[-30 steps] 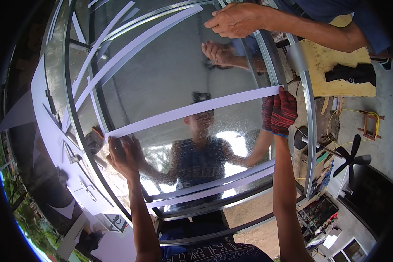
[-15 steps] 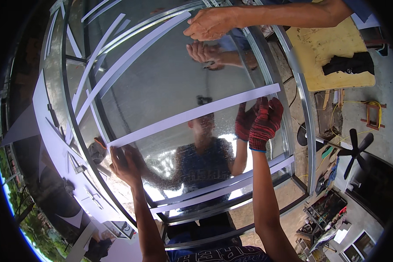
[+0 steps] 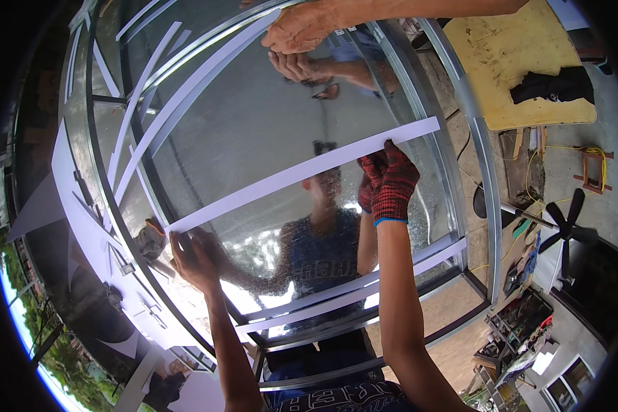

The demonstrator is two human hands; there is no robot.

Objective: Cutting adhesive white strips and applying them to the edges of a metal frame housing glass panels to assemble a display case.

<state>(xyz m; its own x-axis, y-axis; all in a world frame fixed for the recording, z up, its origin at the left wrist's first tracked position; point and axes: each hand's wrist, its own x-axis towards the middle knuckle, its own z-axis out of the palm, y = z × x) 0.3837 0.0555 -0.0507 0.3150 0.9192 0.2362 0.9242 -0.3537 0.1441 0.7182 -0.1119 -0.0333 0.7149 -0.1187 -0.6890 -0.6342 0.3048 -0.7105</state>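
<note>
A long white strip (image 3: 288, 176) lies slantwise across a shiny, mirror-like sheet (image 3: 254, 144) in a metal frame. My bare left hand (image 3: 195, 261) is at the strip's left end, its fingers closed on that end. My right hand (image 3: 393, 182), in a red and black knitted glove, has bent fingers drawn together, one fingertip on the strip's near edge towards the right. Whatever those fingers may hold is hidden. Across from me another person's bare hand (image 3: 301, 27) pinches the far end of a second, curved white strip (image 3: 202, 96). Reflections of the hands show in the sheet.
Another white strip (image 3: 353, 292) crosses the frame's near side. Metal rails (image 3: 484, 178) bound the sheet. Loose strips and a white panel (image 3: 69, 165) lie at the left. A yellow board (image 3: 522, 69) with a black cloth (image 3: 553, 86) and a fan (image 3: 566, 230) stand at the right.
My gloved right hand has moved left along the strip, its fingertip now on the strip's edge. The other person's hand has shifted left and nearer the curved strip's end. My left hand stays put.
</note>
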